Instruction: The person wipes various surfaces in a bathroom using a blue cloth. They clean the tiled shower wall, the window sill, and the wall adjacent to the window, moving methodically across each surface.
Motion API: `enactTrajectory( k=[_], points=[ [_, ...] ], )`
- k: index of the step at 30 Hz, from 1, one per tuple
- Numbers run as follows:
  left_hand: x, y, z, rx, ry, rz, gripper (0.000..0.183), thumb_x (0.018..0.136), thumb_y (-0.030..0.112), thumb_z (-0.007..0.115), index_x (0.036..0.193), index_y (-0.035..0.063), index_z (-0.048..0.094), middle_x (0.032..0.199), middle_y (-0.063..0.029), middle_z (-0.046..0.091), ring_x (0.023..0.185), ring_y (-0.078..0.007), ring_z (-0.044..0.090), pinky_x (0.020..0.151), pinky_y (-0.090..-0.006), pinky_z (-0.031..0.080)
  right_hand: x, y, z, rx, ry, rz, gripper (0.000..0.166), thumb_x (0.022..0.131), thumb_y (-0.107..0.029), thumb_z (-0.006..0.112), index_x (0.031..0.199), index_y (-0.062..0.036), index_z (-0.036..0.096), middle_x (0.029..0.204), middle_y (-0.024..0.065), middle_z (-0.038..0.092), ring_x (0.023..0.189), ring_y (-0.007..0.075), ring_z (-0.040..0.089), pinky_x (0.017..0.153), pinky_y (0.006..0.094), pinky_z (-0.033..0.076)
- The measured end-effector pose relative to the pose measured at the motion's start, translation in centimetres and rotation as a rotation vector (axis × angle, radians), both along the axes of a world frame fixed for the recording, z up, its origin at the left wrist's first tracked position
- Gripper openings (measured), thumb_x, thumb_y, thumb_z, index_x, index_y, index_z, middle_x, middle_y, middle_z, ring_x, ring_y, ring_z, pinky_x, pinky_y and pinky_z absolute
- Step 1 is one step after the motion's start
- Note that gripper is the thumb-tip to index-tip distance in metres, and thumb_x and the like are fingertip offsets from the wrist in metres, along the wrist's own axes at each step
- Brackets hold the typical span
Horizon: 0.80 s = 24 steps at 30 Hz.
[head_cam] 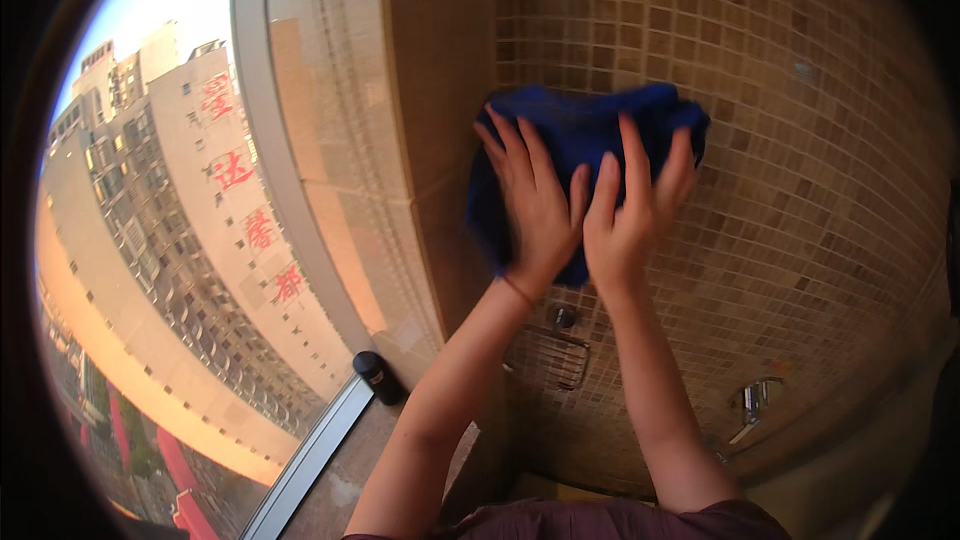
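Note:
A blue cloth lies spread against the wall of small brown mosaic tiles, near the corner with a smooth tiled edge. My left hand presses flat on the left part of the cloth, fingers spread; a thin band circles that wrist. My right hand rests on the cloth's right part, its fingers apart too. The two thumbs are close together near the middle. Neither hand's fingers are closed around the cloth. The palms and parts of the cloth are slightly blurred.
Below the hands, a metal wire rack and a dark round knob are on the wall. A chrome faucet sits lower right. On the left, a black cylindrical container stands on the sill beside a large window frame, with tall buildings outside.

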<state>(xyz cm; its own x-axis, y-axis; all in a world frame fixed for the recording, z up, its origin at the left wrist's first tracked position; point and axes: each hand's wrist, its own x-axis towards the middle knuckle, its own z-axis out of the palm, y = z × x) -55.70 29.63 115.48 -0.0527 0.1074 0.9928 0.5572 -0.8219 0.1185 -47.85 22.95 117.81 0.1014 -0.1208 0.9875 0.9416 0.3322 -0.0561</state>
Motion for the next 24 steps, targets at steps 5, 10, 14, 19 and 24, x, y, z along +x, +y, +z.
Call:
enactTrajectory(
  k=[5,10,14,19,24],
  points=[
    [5.4,2.0,-3.3,-0.208,0.143,0.076,0.082,0.093,0.037,0.053,0.145,-0.0156,0.017,0.149,-0.0427,0.010,0.137,-0.0622,0.006,0.111,-0.0659,0.008,7.4,3.0,-4.1,-0.311,-0.213,-0.398,0.042,0.094,-0.019,0.055,0.135,-0.0158,0.056,0.134,0.0195,0.051,0.125,0.0377,0.047,0.107,0.0597,0.032],
    [5.8,-3.2,-13.7,-0.396,0.588,0.160,0.060,0.088,0.028,0.056,0.119,-0.0228,0.045,0.142,-0.0480,0.020,0.132,-0.0665,0.018,0.109,-0.0683,0.016,11.4,-0.2,-18.6,-0.605,-0.333,-0.348,0.029,0.089,-0.019,0.059,0.117,-0.0119,0.065,0.119,0.0143,0.059,0.114,0.0338,0.053,0.102,0.0570,0.036],
    [6.6,-3.6,-13.3,-0.419,0.620,0.230,0.060,0.089,0.032,0.057,0.113,-0.0231,0.052,0.145,-0.0452,0.019,0.134,-0.0655,0.015,0.107,-0.0701,0.017,12.3,-1.0,-19.5,-0.592,-0.315,-0.301,0.029,0.085,-0.019,0.063,0.112,-0.0087,0.065,0.118,0.0165,0.058,0.113,0.0355,0.053,0.102,0.0588,0.035],
    [7.8,-0.5,-0.8,-0.139,0.232,0.082,0.082,0.088,0.054,0.058,0.135,-0.0111,0.042,0.154,-0.0354,0.009,0.136,-0.0646,0.006,0.106,-0.0737,0.012,13.2,-0.7,-4.5,-0.267,-0.116,-0.424,0.040,0.090,-0.022,0.060,0.128,-0.0088,0.059,0.131,0.0271,0.048,0.122,0.0461,0.045,0.109,0.0607,0.026],
    [9.5,1.4,1.8,0.009,0.270,0.193,0.077,0.089,0.057,0.053,0.144,0.0046,0.041,0.156,-0.0271,0.018,0.139,-0.0596,0.009,0.108,-0.0713,0.006,14.5,0.1,0.5,-0.138,-0.086,-0.528,0.050,0.092,-0.028,0.057,0.139,-0.0127,0.051,0.137,0.0252,0.045,0.126,0.0439,0.043,0.110,0.0594,0.025]
  ],
)
